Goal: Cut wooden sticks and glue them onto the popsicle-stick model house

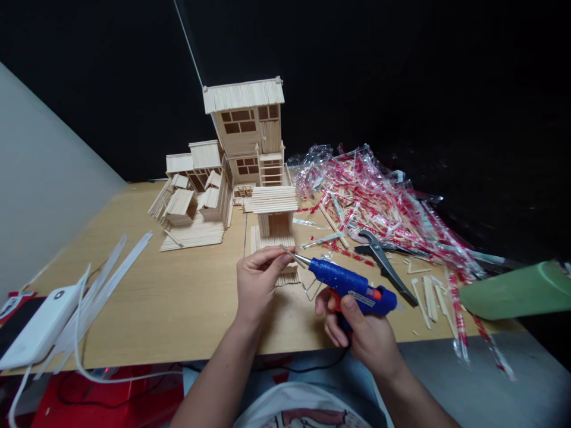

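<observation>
My right hand point(368, 336) is wrapped round the handle of a blue hot glue gun point(341, 276), fingers by its orange trigger. The metal nozzle points left and meets the fingertips of my left hand point(259, 279). Those fingertips are closed in a pinch on a small thin wooden stick, mostly hidden by the fingers. Just behind my hands stands a small roofed porch point(274, 202) made of sticks, its lower part partly covered by my left hand. Farther back rises a two-storey stick house point(238, 139), with smaller stick huts point(181, 202) to its left.
Crumpled plastic wrappers with loose sticks point(370, 190) heap up at the right. Cutting pliers point(383, 267), cut stick pieces point(430, 297) and a green container point(517, 291) lie nearer. Clear glue sticks point(120, 273) and a white power bank point(42, 327) with a cable are left.
</observation>
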Demonstrator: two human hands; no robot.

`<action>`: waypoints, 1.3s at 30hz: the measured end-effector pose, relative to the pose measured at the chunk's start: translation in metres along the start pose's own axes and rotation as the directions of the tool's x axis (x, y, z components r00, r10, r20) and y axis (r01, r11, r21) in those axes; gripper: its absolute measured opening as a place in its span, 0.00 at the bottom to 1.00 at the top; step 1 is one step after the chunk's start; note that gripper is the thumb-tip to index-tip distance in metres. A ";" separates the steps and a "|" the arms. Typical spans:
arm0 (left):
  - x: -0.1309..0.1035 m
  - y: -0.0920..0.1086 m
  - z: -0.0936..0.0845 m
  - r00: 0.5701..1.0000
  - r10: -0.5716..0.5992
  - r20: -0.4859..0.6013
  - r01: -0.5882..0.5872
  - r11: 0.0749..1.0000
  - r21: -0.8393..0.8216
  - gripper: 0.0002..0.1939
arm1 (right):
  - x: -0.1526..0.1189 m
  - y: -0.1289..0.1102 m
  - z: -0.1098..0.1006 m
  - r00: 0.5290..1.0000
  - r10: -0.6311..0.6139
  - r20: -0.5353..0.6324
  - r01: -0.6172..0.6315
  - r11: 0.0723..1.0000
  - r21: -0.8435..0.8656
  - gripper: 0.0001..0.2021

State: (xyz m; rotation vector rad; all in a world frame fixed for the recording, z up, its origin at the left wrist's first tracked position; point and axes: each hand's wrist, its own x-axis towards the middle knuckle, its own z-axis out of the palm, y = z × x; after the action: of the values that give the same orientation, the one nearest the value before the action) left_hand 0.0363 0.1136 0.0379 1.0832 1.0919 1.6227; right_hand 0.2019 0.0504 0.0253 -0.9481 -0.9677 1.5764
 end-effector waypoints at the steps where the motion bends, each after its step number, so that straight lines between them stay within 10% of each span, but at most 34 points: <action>1: 0.000 0.000 0.000 1.000 0.013 -0.003 -0.013 1.000 0.000 0.03 | 0.000 0.001 0.000 1.000 -0.002 -0.001 0.002 1.000 -0.004 0.22; 39: 0.012 0.001 -0.004 0.988 0.095 -0.122 -0.107 0.990 -0.090 0.07 | 0.002 0.005 -0.008 0.999 0.029 -0.020 -0.031 0.995 -0.093 0.23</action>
State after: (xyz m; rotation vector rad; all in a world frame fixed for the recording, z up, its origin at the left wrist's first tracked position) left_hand 0.0299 0.1238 0.0400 1.0047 1.0372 1.8203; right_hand 0.2071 0.0528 0.0171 -1.0444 -1.0254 1.5563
